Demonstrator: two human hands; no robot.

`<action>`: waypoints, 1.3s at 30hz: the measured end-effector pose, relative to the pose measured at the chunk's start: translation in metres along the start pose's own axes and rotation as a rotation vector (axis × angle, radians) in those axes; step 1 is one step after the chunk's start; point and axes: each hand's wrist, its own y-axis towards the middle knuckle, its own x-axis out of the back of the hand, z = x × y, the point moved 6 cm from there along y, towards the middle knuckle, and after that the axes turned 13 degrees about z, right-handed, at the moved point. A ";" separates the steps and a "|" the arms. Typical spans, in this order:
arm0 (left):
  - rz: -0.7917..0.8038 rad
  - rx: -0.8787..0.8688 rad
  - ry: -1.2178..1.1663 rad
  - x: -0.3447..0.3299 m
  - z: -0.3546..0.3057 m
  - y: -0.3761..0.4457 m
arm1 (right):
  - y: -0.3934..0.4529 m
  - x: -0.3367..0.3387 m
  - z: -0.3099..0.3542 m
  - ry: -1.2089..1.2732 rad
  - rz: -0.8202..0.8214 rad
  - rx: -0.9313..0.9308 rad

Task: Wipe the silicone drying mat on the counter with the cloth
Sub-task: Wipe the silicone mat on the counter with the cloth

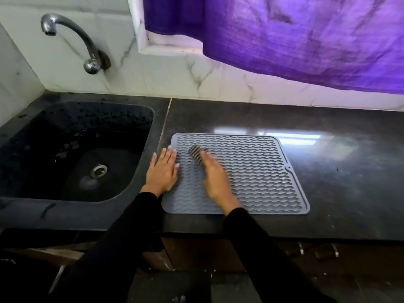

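Note:
A grey silicone drying mat (pixel 251 169) with wavy ridges lies flat on the dark counter (pixel 338 171), just right of the sink. My left hand (pixel 162 171) rests flat with fingers spread on the mat's left edge. My right hand (pixel 215 178) is blurred over the mat's left half. A small dark cloth (pixel 196 153) sticks out past its fingertips and touches the mat. How much of the cloth lies under the hand is hidden.
A black sink (pixel 72 149) with a metal drain sits to the left, a chrome tap (pixel 72 38) on the tiled wall above it. A purple curtain (pixel 295 36) hangs over the back right. The counter's front edge runs just below the mat.

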 end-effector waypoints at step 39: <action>-0.031 0.020 -0.017 -0.019 0.006 0.005 | 0.034 -0.031 0.018 0.062 0.141 -0.205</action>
